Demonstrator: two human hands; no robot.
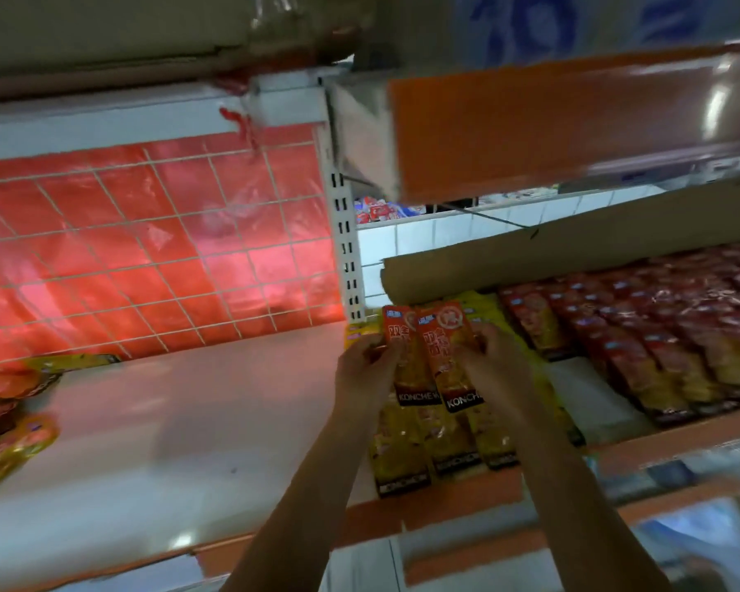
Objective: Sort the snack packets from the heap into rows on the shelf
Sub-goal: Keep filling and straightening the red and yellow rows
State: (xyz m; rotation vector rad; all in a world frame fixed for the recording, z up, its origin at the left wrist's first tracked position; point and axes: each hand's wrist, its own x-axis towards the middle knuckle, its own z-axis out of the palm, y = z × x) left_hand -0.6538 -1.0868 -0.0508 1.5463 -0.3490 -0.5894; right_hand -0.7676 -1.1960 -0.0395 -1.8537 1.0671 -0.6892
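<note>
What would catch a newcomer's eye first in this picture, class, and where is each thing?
First, the two orange packets at the centre, held by the left hand and the right hand above a row of yellow packets. Next, the glowing red plastic sheet behind the wire grid on the left, and the neat rows of red packets on the shelf to the right.

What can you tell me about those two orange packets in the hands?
The two orange packets are long, narrow, shiny like plastic, each with a black band at the bottom. They overlap side by side, tilted, over the yellow packets. The left hand holds one side, the right hand the other.
</note>
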